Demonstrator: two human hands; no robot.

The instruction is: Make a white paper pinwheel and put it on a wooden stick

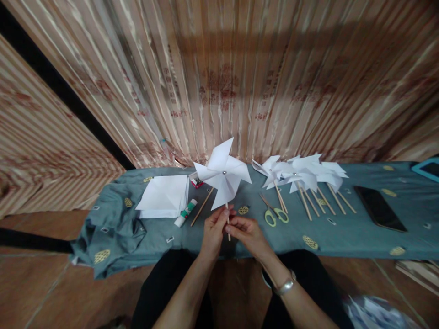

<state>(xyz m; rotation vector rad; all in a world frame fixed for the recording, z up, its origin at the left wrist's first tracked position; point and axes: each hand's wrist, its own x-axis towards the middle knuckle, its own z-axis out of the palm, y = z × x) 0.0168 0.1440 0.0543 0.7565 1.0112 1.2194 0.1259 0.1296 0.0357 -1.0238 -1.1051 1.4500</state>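
A white paper pinwheel [224, 172] with a pin at its centre stands upright on a thin wooden stick. My left hand [216, 226] is closed round that stick just under the paper blades. Slightly lower, my right hand [247, 230] pinches the same stick between thumb and fingers. To the right of the hands lies a pair of scissors [275, 215] with yellow-green handles. Left of them are a loose wooden stick [202, 207] and a green and white glue stick [185, 213]. Several other white pinwheels [302, 172] lie overlapping at the right.
A stack of white paper sheets [163, 195] lies on the green-grey cloth [219, 246] at the left. Behind the held pinwheel is a small red and white box [196, 181]. A black phone [379, 208] and a blue-edged device [427, 169] lie right. A patterned curtain [219, 87] hangs behind.
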